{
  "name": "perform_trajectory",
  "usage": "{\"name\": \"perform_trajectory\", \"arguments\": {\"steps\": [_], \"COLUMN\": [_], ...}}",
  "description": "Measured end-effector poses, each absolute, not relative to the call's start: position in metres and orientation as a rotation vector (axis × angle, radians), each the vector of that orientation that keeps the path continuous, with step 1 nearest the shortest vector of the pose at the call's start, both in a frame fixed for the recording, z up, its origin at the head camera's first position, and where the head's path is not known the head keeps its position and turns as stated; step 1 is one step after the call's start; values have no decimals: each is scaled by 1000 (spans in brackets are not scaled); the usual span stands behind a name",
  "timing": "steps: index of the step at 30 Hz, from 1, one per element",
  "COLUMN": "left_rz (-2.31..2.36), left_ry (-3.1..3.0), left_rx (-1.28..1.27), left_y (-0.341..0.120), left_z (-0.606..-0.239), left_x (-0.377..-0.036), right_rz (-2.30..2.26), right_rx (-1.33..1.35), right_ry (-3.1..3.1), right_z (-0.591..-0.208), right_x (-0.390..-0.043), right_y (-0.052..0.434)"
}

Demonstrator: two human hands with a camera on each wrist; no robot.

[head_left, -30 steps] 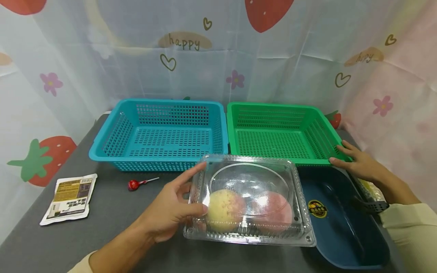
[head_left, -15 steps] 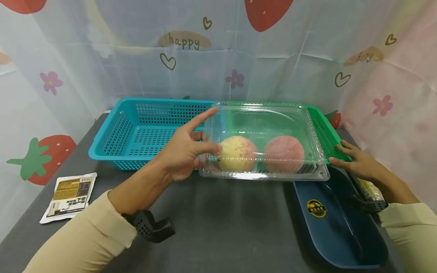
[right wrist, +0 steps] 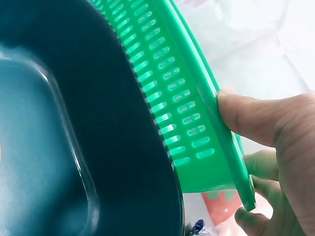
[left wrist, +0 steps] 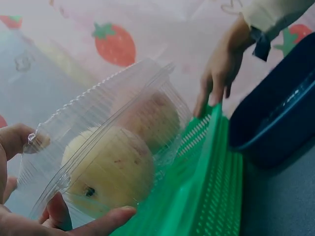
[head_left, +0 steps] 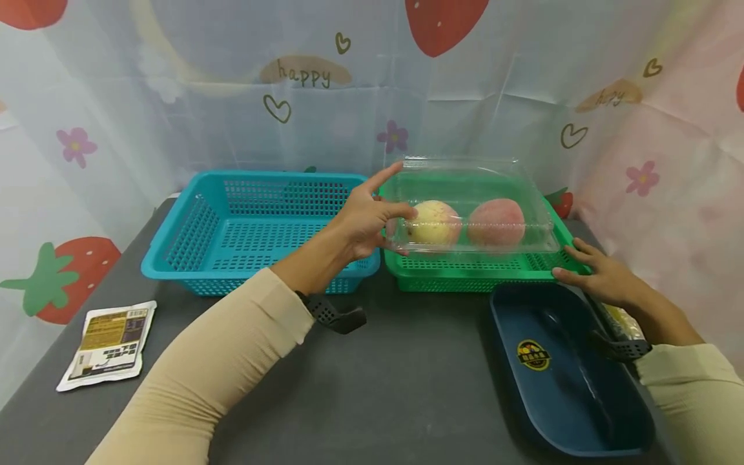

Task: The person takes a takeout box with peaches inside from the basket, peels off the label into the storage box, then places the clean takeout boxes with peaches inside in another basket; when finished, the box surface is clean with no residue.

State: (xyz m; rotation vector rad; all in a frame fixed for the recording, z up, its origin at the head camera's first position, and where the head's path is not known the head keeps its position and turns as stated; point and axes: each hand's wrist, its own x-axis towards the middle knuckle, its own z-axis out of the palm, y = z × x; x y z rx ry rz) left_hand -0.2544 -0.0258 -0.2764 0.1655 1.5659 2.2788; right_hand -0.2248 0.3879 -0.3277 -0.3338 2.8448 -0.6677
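A person's left hand pinches the left end of a clear plastic clamshell box holding two round fruits, forefinger pointing free, thumb and remaining fingers clamped on its wall. A second ago the box sat low over the grey table; it now hangs above the green perforated plastic basket, so the carry looks nearly done (only the lowering remains). The right hand steadies that basket's near right corner, thumb on the rim, beside a dark blue plastic tray. The teal perforated basket stands alongside.
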Motion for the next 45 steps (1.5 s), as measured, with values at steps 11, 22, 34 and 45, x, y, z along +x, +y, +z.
{"name": "perform_trajectory", "arguments": {"steps": [11,22,34,45], "left_rz": [2229,2050,1941,1686], "left_ry": [1637,1838,1931,2086], "left_rx": [97,75,-22,-74], "left_y": [-1,26,40,50], "left_z": [-306,-316,-331,-327], "left_x": [-284,-293,-300,-299], "right_rz": [-690,-638,-650,-705], "right_rx": [-321,-321,-323,-325], "right_ry": [2838,2854,2846,2827], "right_z": [-330,-328,-327,-328], "right_x": [-226,-225,-226,-226], "right_y": [389,388,389,389]}}
